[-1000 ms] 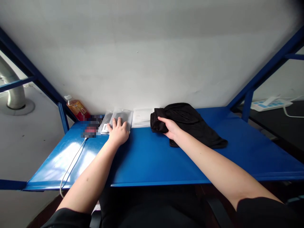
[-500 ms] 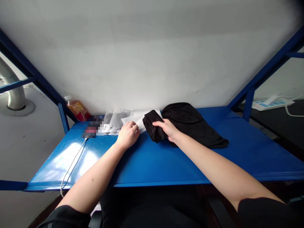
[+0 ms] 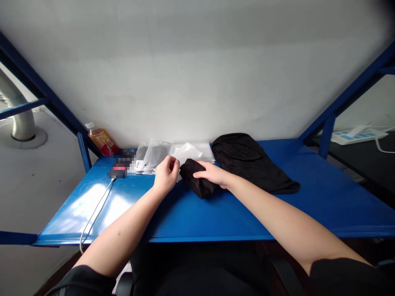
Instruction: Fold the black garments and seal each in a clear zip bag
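A rolled black cloth bundle (image 3: 196,181) is gripped in my right hand (image 3: 214,174), just over the blue table (image 3: 185,222). My left hand (image 3: 166,174) is beside it on the left, thumb and fingers pinched on the edge of a thin clear plastic bag (image 3: 189,153). Part of this bag is hidden behind the hand and the bundle. More clear bags (image 3: 156,154), one with a barcode label, lie flat behind my left hand. A larger black garment (image 3: 249,162) is spread out right of the bundle, against the wall.
At the back left a drink bottle (image 3: 103,142) leans by the blue frame. Near it lies a blurred dark object (image 3: 121,166) with a white cable (image 3: 95,213) running over the front edge. A white power strip (image 3: 359,135) rests on a dark surface at the right.
The black bundle in my right hand has moved down and slightly left, tilting over. My left hand has turned, its thumb and fingers now raised. More of the clear bags shows behind.
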The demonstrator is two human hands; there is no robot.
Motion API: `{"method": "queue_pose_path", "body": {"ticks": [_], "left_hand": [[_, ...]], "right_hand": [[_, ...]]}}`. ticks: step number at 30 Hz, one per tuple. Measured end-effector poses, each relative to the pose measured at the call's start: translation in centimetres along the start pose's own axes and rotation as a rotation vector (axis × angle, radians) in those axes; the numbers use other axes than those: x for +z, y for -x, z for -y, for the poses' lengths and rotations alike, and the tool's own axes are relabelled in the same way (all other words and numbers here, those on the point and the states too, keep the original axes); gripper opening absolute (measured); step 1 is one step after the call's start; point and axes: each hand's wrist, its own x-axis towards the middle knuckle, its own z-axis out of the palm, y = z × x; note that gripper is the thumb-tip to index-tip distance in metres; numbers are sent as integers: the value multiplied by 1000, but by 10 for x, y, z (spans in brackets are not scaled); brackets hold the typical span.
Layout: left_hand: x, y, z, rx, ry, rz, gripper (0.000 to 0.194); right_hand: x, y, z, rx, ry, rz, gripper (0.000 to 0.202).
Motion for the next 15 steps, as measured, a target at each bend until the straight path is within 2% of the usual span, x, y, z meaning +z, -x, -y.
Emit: {"method": "queue_pose_path", "body": {"ticks": [3, 6, 8, 10, 13, 15], "left_hand": [[1, 5, -7, 93, -41, 25, 18], [3, 9, -13, 164, -126, 133, 16], [4, 10, -15, 178, -180, 193, 11], [4, 11, -16, 179, -192, 206, 8], [4, 13, -19, 195, -147, 203, 10], [3, 16, -23, 221, -135, 226, 14]], "right_hand": [[7, 1, 0, -8, 9, -86, 46], [12, 2, 3, 9, -121, -177, 32], [13, 2, 5, 21, -264, -181, 34], [14, 2, 5, 15, -353, -153, 46], [15, -2, -2, -60, -281, -194, 58], [16, -5, -9, -102, -163, -279, 54]]}}
